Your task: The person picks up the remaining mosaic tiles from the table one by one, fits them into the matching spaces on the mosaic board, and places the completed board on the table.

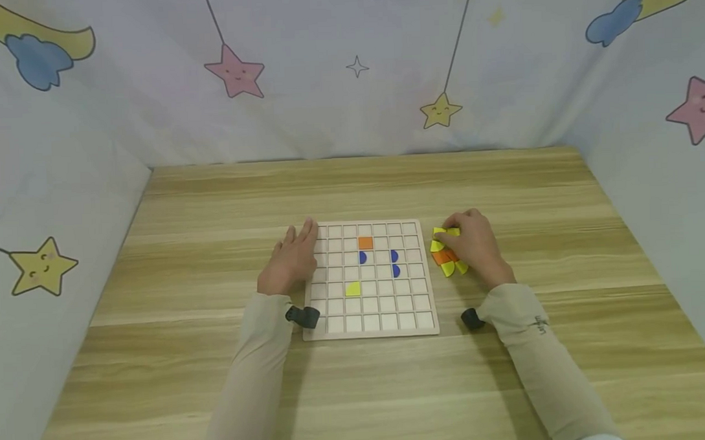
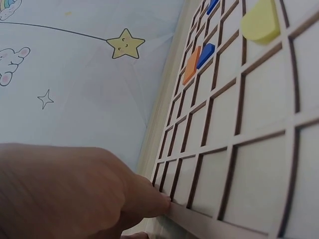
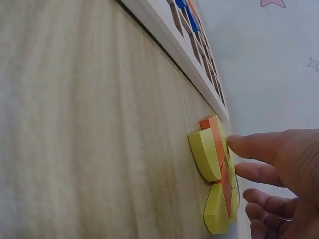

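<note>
A pale wooden grid board (image 1: 371,334) lies on the table between the hands. Its cells hold an orange square (image 1: 365,243), three blue half-round pieces (image 1: 396,271) and a yellow piece with one rounded corner (image 1: 353,289). My left hand (image 1: 290,264) rests along the board's left side, fingers extended and fingertips at its rim. Right of the board is a small pile of yellow pieces (image 3: 205,154) and orange pieces (image 3: 218,142). Over that pile is my right hand (image 1: 474,241), its thumb and index fingertips at the pieces and spread apart; part of the pile is hidden beneath it.
The wood-grain table (image 1: 358,394) extends around the board on all sides. Behind it hangs a white curtain (image 1: 314,118) printed with stars, with more of it at both sides. A black wrist camera (image 1: 303,316) overlaps the board's lower left corner in the head view.
</note>
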Tool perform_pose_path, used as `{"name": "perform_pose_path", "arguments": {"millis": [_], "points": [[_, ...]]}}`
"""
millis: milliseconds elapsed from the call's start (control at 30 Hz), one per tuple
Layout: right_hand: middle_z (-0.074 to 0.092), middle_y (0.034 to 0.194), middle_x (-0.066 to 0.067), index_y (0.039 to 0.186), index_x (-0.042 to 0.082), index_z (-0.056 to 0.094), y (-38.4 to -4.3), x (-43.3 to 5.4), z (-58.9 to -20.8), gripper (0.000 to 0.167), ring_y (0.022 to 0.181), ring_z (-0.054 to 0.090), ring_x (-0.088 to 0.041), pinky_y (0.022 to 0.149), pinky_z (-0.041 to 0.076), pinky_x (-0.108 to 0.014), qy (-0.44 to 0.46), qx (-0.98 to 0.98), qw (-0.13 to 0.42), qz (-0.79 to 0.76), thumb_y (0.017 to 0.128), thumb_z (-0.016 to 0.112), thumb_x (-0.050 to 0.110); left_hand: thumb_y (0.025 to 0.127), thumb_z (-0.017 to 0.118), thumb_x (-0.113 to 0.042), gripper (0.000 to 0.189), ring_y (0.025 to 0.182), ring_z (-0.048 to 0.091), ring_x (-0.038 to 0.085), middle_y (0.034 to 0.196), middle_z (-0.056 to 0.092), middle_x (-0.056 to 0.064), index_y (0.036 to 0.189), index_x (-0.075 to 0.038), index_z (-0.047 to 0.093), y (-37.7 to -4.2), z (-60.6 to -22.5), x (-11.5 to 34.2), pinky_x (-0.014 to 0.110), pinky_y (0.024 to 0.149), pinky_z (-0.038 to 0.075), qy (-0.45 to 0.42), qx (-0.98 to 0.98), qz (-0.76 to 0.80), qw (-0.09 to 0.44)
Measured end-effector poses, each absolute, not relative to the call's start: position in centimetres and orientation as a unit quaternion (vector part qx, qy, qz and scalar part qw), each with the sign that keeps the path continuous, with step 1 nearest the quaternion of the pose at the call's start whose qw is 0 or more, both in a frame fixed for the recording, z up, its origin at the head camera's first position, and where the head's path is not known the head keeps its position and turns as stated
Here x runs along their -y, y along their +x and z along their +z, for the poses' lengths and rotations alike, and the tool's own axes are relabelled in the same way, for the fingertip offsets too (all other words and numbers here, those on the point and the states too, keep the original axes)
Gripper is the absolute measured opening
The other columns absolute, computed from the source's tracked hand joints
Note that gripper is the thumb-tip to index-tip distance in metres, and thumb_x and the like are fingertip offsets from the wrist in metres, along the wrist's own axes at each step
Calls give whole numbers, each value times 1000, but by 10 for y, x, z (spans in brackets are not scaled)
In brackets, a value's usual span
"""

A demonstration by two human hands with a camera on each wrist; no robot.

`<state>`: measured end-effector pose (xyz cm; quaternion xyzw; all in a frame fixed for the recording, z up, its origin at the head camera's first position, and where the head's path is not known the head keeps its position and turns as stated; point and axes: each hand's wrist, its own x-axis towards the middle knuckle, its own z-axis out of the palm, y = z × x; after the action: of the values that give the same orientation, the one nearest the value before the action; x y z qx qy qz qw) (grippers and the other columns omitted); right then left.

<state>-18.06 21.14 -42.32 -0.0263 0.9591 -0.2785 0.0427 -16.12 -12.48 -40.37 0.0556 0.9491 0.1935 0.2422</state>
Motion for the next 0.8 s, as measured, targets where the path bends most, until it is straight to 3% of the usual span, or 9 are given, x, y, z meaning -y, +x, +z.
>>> {"name": "perform_pose_path", "arguments": {"millis": [133, 433, 800], "points": [[49, 122, -21, 111, 2, 65, -181, -210, -423, 38, 111, 45, -38, 94, 42, -52, -25, -963, 44, -264, 88, 67, 33, 96, 29, -5, 66, 147, -11, 37, 161, -10, 6, 154, -9, -2, -161, -403, 125, 59, 116, 0, 54, -947, 196, 247], [52, 114, -20, 105, -1, 65, -181, -208, -426, 45, 105, 45, -37, 94, 37, -51, -19, -980, 19, -196, 86, 68, 40, 96, 30, -6, 65, 147, -8, 38, 162, -7, 8, 154, -8, 1, -162, -404, 124, 60, 117, 5, 59, -953, 177, 240], [52, 116, -22, 107, -3, 64, -181, -204, -424, 43, 107, 45, -38, 97, 35, -53, -23, -979, 26, -200, 86, 65, 35, 96, 30, -6, 66, 147, -9, 38, 162, -8, 7, 154, -8, -1, -163, -405, 125, 59, 117, 4, 60, -950, 179, 247]]}}
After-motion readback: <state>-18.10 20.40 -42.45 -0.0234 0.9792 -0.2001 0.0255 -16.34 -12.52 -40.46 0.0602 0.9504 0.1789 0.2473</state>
